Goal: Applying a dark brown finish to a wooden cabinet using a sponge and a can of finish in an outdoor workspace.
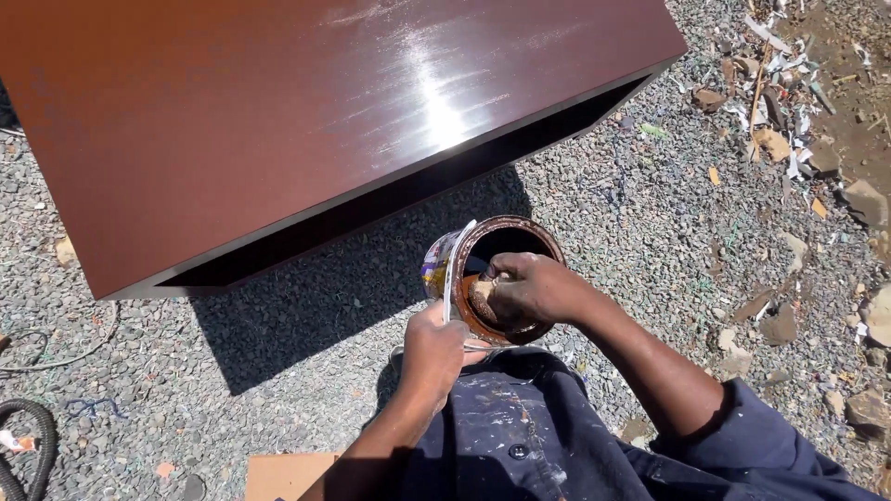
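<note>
Leftmost, a black hose (23,445) curls out of frame on the gravel (650,213), beside a large glossy brown cabinet (306,111) lying flat, its open side in deep shadow. Just right of centre, the left hand (432,353) is clenched on the paint can (492,278) by its rim and wire handle (457,269), probably tilting it toward the person to steady it. The right hand (529,288) reaches into the can's mouth, gripping a small stained sponge or rag (483,295); which one is hard to tell. How full the can is stays hidden. Scrap debris (789,102) litters the far right.
</note>
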